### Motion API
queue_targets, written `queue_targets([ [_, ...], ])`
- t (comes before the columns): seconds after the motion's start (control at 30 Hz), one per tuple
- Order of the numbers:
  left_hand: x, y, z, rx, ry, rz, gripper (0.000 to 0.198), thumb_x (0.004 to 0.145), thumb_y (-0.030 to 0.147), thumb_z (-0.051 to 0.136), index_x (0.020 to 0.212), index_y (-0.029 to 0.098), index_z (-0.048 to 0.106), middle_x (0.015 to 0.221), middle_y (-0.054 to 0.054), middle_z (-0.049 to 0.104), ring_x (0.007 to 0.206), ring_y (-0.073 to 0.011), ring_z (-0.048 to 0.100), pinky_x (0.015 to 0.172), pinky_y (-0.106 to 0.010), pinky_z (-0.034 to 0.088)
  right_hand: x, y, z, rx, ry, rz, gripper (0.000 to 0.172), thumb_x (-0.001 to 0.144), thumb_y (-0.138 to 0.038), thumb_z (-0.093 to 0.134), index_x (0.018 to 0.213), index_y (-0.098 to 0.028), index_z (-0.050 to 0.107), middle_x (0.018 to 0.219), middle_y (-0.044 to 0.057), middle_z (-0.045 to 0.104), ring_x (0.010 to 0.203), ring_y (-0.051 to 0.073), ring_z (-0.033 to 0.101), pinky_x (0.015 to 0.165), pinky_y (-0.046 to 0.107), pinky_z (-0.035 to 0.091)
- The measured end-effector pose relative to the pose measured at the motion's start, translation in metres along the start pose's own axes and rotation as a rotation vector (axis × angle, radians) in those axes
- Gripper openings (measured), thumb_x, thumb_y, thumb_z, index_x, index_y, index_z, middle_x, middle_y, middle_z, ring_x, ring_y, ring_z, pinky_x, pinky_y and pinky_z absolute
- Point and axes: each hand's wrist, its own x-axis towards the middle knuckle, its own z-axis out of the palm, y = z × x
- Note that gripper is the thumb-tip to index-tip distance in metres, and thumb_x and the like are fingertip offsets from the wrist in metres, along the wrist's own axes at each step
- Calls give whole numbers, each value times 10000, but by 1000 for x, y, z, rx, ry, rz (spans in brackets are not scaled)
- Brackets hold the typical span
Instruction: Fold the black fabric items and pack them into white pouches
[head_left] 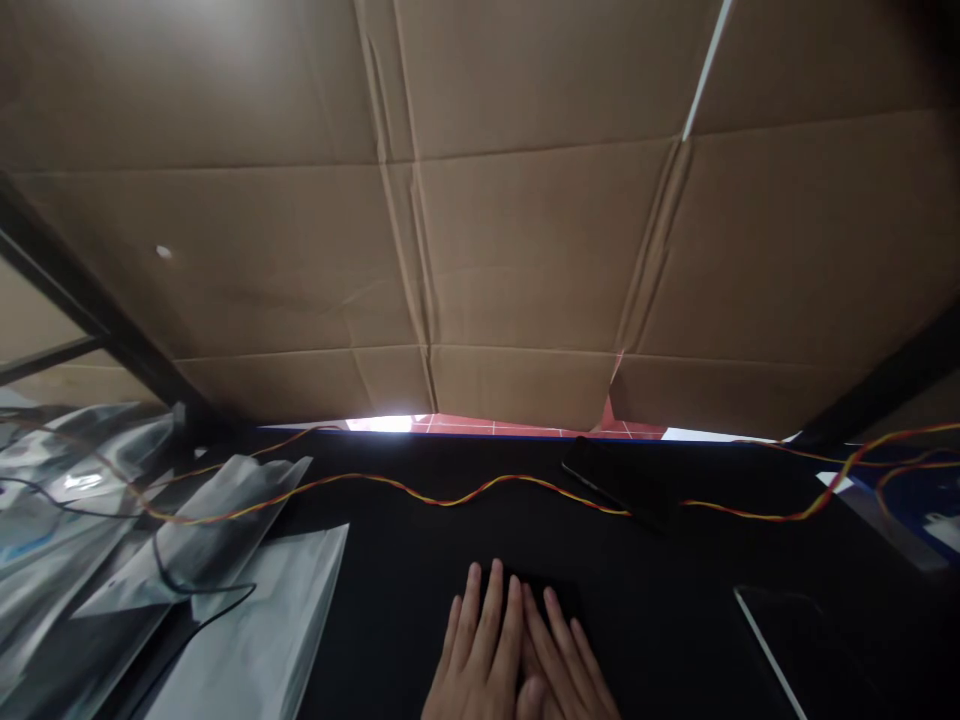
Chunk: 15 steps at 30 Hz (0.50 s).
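Over the black tabletop, left hand and right hand touch, fingers straight, each grip unclosed.

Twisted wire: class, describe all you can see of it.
The twisted wire looks thin and flexible, red and yellow strands wound together. It waves loosely across the black surface and over plastic-looking bags at left; a dark flat device covers a short stretch. The left hand and right hand lie apart from it.

Cardboard sheet: matt paperboard, creased. Tabletop: smooth, matt. Bags: translucent plastic, wrinkled, glossy in patches. Twisted wire: smooth plastic sleeve. Phone by wire: smooth, faint edge sheen. Frame bar: matt, looks metal.
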Motion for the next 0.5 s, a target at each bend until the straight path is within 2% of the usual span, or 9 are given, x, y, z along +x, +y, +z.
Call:
queue_targets([
  [0.13,-6,6,19,74,84,-20,595,1149,460,371,1607,134,566,1668,-80,585,1699,-285,261,1209,-376,529,-12,6,19,0,67,-3,632,1110,-158,303,1718,-285,420,1439,12,760,1322,245,732,1130,383,605],
  [0.2,-9,8,19,91,85,-28,546,1116,368,419,1583,144,592,1650,-74,607,1708,-274,230,1240,-392,497,-13,10,18,14,62,-13,705,1069,-83,315,1743,-288,352,1447,-3,754,1317,218,733,1133,358,596],
  [0.27,-7,10,15,117,74,-41,537,1054,234,435,1551,155,623,1612,-68,644,1691,-270,286,1246,-407,488,-13,14,14,16,49,-14,751,1038,-53,345,1752,-285,327,1470,-6,739,1331,209,723,1153,347,578],
  [0.33,-2,10,9,151,57,-37,568,993,154,437,1520,163,649,1576,-59,677,1626,-268,429,1214,-398,515,-13,16,11,8,42,-17,761,1022,-59,369,1745,-296,349,1495,-5,720,1366,223,699,1174,363,564],
  [0.43,5,-2,-6,153,16,46,535,1025,221,459,1526,165,636,1547,-49,702,1431,-247,659,1102,-352,594,-15,16,8,4,52,-35,769,1006,-60,364,1726,-331,393,1530,-16,692,1435,246,639,1186,406,561],
  [0.5,0,-23,-21,130,9,79,550,1073,323,455,1576,140,577,1535,-67,710,1358,-251,715,1032,-353,639,-16,16,7,9,46,-26,789,993,-37,362,1723,-336,393,1557,-21,670,1467,250,607,1180,416,569],
])
